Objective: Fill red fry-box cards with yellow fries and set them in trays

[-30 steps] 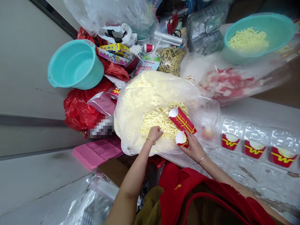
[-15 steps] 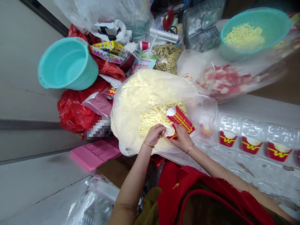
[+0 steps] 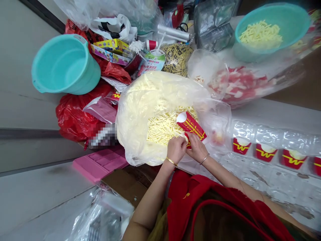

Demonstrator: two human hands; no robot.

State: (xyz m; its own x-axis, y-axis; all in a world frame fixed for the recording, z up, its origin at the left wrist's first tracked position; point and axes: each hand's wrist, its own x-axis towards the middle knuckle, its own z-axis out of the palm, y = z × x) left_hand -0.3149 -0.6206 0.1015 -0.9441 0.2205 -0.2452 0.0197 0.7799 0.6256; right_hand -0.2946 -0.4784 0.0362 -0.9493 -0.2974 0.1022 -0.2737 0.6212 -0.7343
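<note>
My right hand [image 3: 196, 147] is closed round a small red and yellow French fry carton [image 3: 189, 142], mostly hidden by the fingers. My left hand [image 3: 177, 149], fingers curled in a pinch, is at the carton's opening; what it holds is hidden. Both hands are over the near edge of a big clear plastic bag [image 3: 135, 100] full of pale yellow fry-shaped sticks [image 3: 160, 129]. Just beyond my right hand, a nested stack of the same red cartons [image 3: 192, 125] lies tilted on the sticks.
Clear plastic packs with red cartons [image 3: 266, 152] line the right side. A turquoise basin [image 3: 66, 67] stands at left; another basin [image 3: 296, 25] holds pale sticks at upper right. Nearby are a bag of red and white pieces [image 3: 240, 83], a pink tray [image 3: 97, 164] and red bags [image 3: 75, 117].
My left hand has moved right, up against the carton's opening and my right hand, and now covers much of the white inside. The whole view has shifted slightly.
</note>
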